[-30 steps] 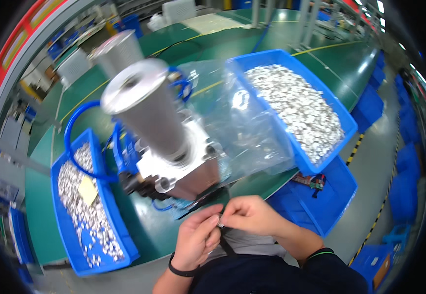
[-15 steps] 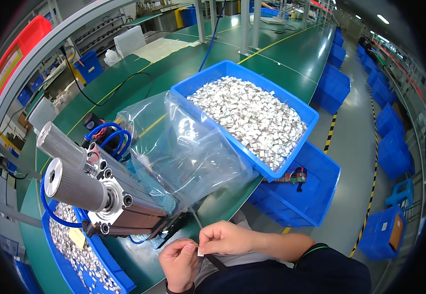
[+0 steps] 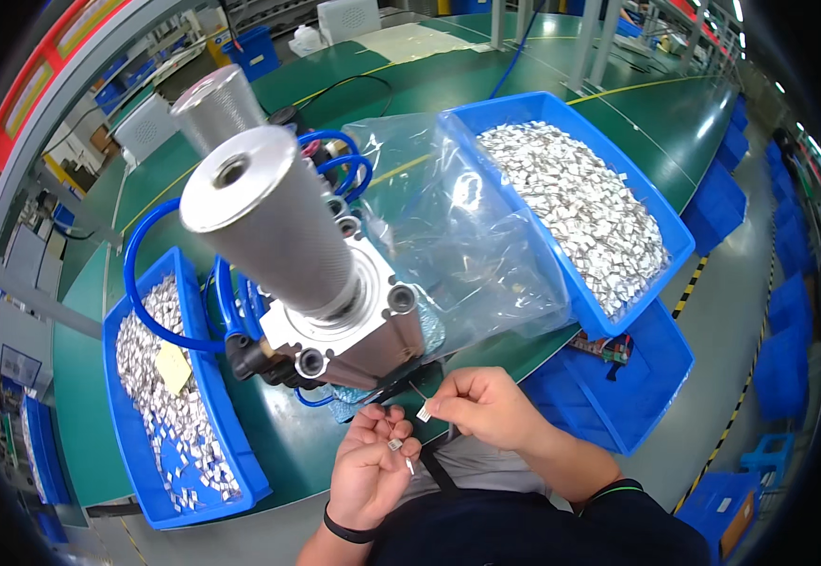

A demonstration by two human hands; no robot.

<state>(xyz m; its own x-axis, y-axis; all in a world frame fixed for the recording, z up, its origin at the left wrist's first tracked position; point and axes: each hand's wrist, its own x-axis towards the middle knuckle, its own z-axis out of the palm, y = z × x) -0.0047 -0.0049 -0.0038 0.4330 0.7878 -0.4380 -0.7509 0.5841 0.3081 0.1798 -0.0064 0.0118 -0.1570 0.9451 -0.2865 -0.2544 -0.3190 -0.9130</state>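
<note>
My right hand [image 3: 488, 407] pinches a small white part with thin wire legs [image 3: 424, 411] just below the metal pneumatic press [image 3: 335, 321]. My left hand [image 3: 373, 464] lies palm up beside it, cupping a few tiny metal pieces [image 3: 395, 444]. Both hands hover at the near edge of the green table [image 3: 269, 453], right under the press's block. The press carries two grey cylinders [image 3: 264, 222] that rise toward me.
A blue bin of small silver parts [image 3: 580, 203] stands at the right, with a clear plastic bag [image 3: 453, 236] against it. Another blue bin of parts [image 3: 170, 396] with a yellow tag sits at the left. Blue air hoses [image 3: 151, 311] loop around the press. Empty blue bins [image 3: 637, 396] sit below the table.
The view has swung, so the press looks upright and closer. My right hand has drawn slightly away from my left, holding the white part; my left hand has opened palm up.
</note>
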